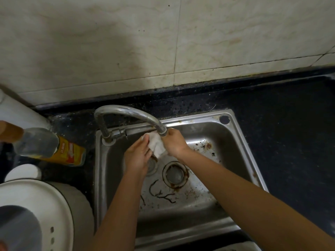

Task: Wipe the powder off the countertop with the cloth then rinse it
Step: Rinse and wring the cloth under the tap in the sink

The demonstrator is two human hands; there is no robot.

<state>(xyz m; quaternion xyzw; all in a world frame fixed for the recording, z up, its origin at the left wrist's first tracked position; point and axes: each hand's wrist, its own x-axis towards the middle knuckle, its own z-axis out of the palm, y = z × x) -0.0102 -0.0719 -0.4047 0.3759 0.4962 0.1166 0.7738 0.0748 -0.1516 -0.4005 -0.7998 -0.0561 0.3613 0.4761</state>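
1. Cloth, white and bunched, sits between both hands just under the spout of the tap, over the steel sink.
2. Gripping its right side is the right hand, fingers curled round the cloth.
3. Against its left side the left hand presses nearly straight fingers.
4. Below the hands, in the stained sink floor, lies the drain.
5. Around the sink runs the dark bench; a yellow-labelled bottle stands on it at the left, near a white appliance.
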